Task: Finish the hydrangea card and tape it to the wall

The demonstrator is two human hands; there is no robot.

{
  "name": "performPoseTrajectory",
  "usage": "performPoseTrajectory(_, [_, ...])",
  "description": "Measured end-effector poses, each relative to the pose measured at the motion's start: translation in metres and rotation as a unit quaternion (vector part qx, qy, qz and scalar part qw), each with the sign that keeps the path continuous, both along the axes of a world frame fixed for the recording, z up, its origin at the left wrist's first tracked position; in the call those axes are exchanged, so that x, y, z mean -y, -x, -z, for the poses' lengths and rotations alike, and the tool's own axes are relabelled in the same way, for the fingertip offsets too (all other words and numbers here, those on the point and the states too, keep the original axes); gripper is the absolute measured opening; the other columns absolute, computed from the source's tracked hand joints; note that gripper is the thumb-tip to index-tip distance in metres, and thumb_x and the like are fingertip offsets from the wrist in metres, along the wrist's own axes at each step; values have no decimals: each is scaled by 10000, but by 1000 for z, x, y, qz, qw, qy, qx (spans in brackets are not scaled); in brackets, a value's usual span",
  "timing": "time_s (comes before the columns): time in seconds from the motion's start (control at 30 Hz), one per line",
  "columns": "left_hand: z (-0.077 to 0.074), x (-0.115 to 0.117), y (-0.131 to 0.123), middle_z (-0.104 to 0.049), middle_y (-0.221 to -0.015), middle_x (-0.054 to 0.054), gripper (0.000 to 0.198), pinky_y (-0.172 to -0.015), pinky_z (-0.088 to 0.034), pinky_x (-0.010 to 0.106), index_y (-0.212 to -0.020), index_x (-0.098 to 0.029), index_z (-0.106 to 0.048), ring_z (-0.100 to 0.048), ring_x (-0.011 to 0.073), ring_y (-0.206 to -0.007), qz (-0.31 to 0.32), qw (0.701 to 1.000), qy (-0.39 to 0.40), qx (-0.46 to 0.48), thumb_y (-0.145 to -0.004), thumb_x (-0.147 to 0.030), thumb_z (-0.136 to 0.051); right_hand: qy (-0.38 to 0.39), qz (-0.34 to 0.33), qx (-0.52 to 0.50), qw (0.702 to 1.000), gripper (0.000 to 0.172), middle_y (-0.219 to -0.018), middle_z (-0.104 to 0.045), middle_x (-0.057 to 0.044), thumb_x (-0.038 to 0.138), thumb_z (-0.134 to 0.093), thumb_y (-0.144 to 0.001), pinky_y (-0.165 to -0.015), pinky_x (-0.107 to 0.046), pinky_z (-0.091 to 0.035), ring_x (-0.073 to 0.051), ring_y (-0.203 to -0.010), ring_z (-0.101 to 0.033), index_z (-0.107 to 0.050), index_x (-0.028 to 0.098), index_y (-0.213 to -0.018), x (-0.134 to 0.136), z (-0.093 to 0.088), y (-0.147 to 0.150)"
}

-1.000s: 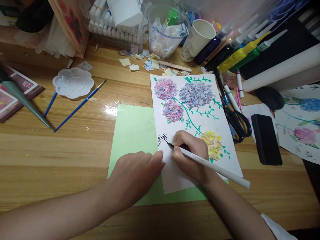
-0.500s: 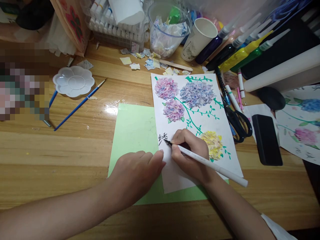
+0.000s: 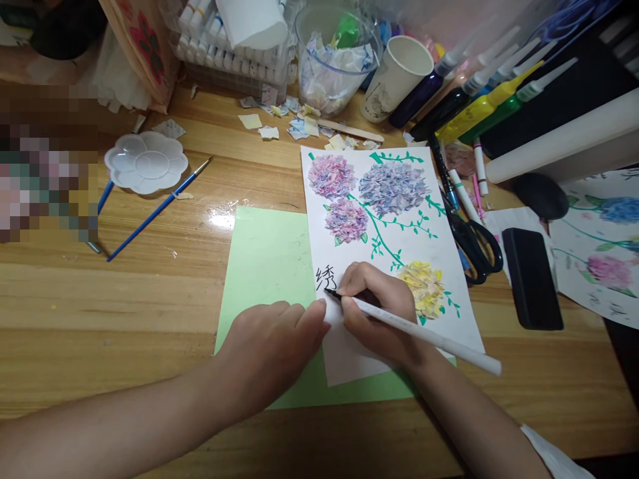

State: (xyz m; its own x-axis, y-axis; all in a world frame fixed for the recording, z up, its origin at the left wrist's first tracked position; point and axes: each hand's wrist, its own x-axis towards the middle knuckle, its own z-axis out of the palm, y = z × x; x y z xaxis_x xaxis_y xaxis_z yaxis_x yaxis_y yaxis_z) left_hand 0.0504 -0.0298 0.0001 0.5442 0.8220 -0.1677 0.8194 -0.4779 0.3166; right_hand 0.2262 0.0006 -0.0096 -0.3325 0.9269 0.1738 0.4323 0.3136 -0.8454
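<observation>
character (image 3: 326, 278) gained strokes, right hand (image 3: 392, 293) gripping pen (image 3: 449, 344), left hand (image 3: 277, 346) curled at edge of paper (image 3: 347, 362)

On the table (image 3: 100, 319), a sheet of paper (image 3: 344, 256) lay over a card (image 3: 269, 259), with the left hand (image 3: 279, 339) across the card at the sheet's left edge and the right hand (image 3: 377, 303) on the sheet, a pen (image 3: 434, 339) in its fingers. Left of the card lay a brush (image 3: 157, 211) and a dish (image 3: 146, 161), while right of the sheet came scissors (image 3: 459, 229), then a phone (image 3: 533, 279) farther out. Behind the sheet, from left to right, stood a box of markers (image 3: 239, 73), a tub (image 3: 324, 103), a cup (image 3: 389, 86) and bottles (image 3: 464, 120), with a stick (image 3: 352, 129) in front of the tub.
</observation>
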Motion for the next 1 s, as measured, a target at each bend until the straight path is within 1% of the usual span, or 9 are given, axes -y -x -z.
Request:
performPoseTrajectory(0.13, [4, 3, 2, -602, -603, -21, 164, -437, -197, 272, -887, -229, -558, -555, 152, -511, 21, 999, -23, 15, -924, -258, -401, 43, 66, -117, 990, 158, -658, -471, 32, 73, -503, -734, -490, -246, -345, -116, -559, -453, -458, 223, -756, 3, 3, 0])
performPoseTrajectory(0.23, [5, 7, 3, -561, -567, -27, 193, -428, -192, 282, -783, -217, -550, -518, 137, -494, 118, 988, -67, 71, -919, -225, -414, 12, 86, -161, 983, 130, -701, -499, 11, 95, -516, -771, -516, -261, -383, -127, -598, -485, -500, 219, -807, 2, 0, 3])
performPoseTrajectory(0.33, [3, 10, 4, -563, -581, -23, 188, -413, -224, 284, -940, -179, -580, -497, 132, -485, 259, 953, -102, 117, -929, -235, -401, -51, 92, -162, 981, 124, -749, -524, -13, 108, -534, -787, -596, -284, -443, -150, -705, -529, -537, 217, -847, 1, -10, 5])
performPoseTrajectory(0.43, [3, 14, 4, -593, -633, 4, 305, -416, -281, 281, -1185, -94, -512, -511, 136, -516, 347, 926, -119, 88, -922, -204, -402, -45, 101, -153, 982, 154, -829, -539, -29, 103, -549, -788, -649, -280, -473, -153, -781, -549, -551, 218, -890, 7, -22, 3])
performPoseTrajectory(0.53, [3, 18, 5, -588, -634, 13, 337, -416, -298, 286, -1224, -81, -502, -511, 140, -529, 354, 922, -149, 45, -930, -203, -390, 34, 67, -130, 989, 162, -843, -547, -21, 106, -560, -788, -644, -264, -481, -141, -760, -567, -539, 222, -898, 20, -23, -5])
performPoseTrajectory(0.67, [1, 20, 3, -560, -595, 14, 306, -399, -280, 291, -1064, -91, -601, -471, 132, -484, 353, 916, -188, 25, -945, -255, -371, 110, -2, -64, 992, 155, -785, -552, 6, 105, -568, -764, -602, -246, -456, -133, -704, -557, -501, 222, -841, 33, -8, -13])
performPoseTrajectory(0.8, [1, 18, 2, -545, -572, 16, 343, -391, -280, 291, -964, -88, -629, -469, 133, -472, 348, 910, -221, 39, -952, -291, -353, 119, -8, -24, 993, 158, -715, -535, 29, 93, -557, -728, -572, -230, -416, -119, -647, -526, -474, 215, -785, 31, 0, -11])
performPoseTrajectory(0.9, [4, 16, 3, -558, -581, 19, 360, -400, -303, 288, -981, -94, -628, -495, 137, -492, 344, 912, -216, 58, -958, -306, -338, 121, 13, -2, 993, 151, -662, -518, 42, 92, -550, -714, -537, -216, -387, -107, -593, -490, -465, 212, -748, 25, -1, -6])
performPoseTrajectory(1.0, [5, 13, 4, -577, -595, 18, 342, -402, -320, 291, -1058, -91, -606, -511, 141, -504, 342, 917, -195, 69, -952, -302, -358, 114, 10, 4, 993, 143, -667, -525, 37, 98, -551, -711, -530, -216, -383, -107, -593, -486, -470, 210, -748, 22, -2, -2])
